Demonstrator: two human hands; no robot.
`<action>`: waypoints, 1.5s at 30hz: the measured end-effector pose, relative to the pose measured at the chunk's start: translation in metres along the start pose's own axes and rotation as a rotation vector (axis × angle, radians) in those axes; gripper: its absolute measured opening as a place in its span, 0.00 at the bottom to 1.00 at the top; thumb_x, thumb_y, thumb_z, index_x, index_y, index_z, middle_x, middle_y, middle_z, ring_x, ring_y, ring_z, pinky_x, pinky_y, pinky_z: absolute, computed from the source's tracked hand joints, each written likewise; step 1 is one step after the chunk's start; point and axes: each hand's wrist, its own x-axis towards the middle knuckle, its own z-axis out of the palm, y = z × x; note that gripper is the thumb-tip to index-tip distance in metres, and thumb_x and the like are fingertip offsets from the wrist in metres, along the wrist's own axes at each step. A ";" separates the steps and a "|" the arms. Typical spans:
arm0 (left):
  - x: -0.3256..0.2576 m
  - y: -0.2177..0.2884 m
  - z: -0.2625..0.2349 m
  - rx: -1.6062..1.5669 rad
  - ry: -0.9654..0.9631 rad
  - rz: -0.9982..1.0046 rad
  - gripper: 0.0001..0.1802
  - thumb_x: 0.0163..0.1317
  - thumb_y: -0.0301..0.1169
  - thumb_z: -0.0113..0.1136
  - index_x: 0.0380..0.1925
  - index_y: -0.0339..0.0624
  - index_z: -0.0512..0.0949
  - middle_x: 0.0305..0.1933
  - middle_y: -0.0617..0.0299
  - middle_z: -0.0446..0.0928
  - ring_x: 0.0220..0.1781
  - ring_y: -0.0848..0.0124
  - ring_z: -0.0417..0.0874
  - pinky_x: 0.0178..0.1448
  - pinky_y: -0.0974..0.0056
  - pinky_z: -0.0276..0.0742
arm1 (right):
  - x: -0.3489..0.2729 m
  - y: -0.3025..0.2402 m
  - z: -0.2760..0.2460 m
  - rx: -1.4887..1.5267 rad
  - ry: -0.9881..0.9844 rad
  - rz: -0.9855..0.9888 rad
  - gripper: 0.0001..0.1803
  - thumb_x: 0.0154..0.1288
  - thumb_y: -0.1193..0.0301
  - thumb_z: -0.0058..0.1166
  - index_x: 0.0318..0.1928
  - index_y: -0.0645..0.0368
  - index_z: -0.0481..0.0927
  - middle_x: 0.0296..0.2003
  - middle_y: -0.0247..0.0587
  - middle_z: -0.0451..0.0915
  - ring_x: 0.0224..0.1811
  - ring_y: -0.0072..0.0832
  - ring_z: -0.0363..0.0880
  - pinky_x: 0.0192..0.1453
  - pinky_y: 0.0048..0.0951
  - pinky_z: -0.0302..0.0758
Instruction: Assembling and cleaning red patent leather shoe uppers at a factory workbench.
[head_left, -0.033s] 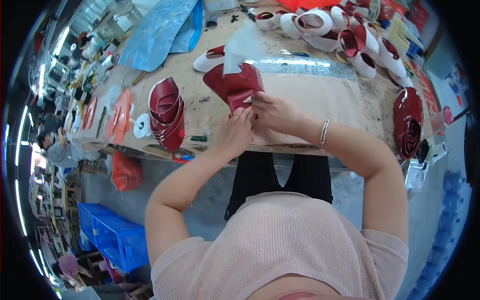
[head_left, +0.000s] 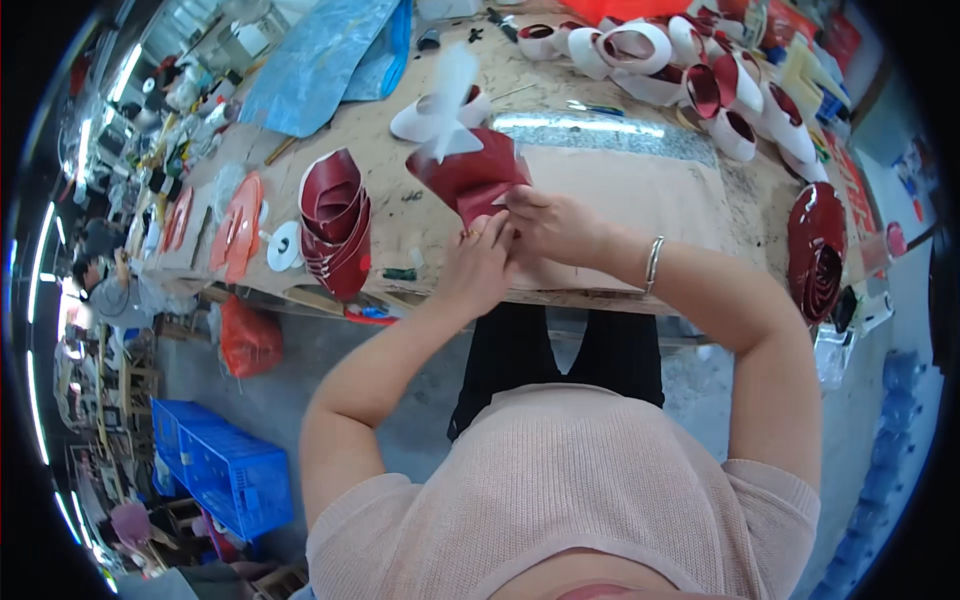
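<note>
Both hands are at a glossy dark red shoe upper [head_left: 478, 172] over the front part of the workbench. My left hand [head_left: 478, 265] has its fingers closed on the upper's near end. My right hand [head_left: 560, 228] pinches the right edge beside it, and the two hands nearly touch. What lies under the fingertips is hidden. Above the upper's far edge, a translucent whitish sheet [head_left: 452, 95] stands up, smeared by motion. Just behind it is a white shoe upper with red lining [head_left: 412, 120]. A nested stack of dark red uppers [head_left: 336, 235] stands to the left.
Another dark red stack [head_left: 815, 245] stands at the bench's right end. Several white uppers with red lining [head_left: 638, 48] crowd the far right. Blue sheeting [head_left: 310, 75] lies far left, near orange-red flat pieces [head_left: 237, 228]. Blue crates [head_left: 220, 465] are on the floor at left.
The whitish sheet has swung left and looks narrower, showing more of the white upper behind it. Both hands keep their hold on the red upper, almost unmoved.
</note>
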 end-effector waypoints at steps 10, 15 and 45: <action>0.009 0.015 0.001 -0.314 -0.032 -0.302 0.36 0.54 0.52 0.60 0.57 0.40 0.70 0.56 0.62 0.69 0.57 0.64 0.71 0.53 0.54 0.63 | 0.003 0.028 -0.014 0.167 -0.025 -0.103 0.07 0.53 0.71 0.50 0.28 0.51 0.82 0.29 0.30 0.77 0.43 0.24 0.76 0.77 0.36 0.49; 0.011 0.002 0.014 -0.197 0.148 -0.194 0.32 0.54 0.51 0.61 0.53 0.40 0.73 0.51 0.62 0.71 0.53 0.65 0.73 0.51 0.56 0.63 | -0.004 0.019 -0.010 0.313 -0.081 0.067 0.05 0.52 0.73 0.50 0.26 0.53 0.80 0.29 0.31 0.74 0.43 0.24 0.76 0.77 0.37 0.52; 0.013 0.001 0.006 0.061 0.308 0.280 0.09 0.51 0.29 0.55 0.33 0.46 0.81 0.44 0.67 0.79 0.57 0.73 0.74 0.63 0.56 0.56 | -0.007 -0.027 0.003 0.542 -0.105 0.761 0.13 0.56 0.70 0.50 0.42 0.59 0.80 0.44 0.41 0.79 0.49 0.36 0.76 0.53 0.35 0.67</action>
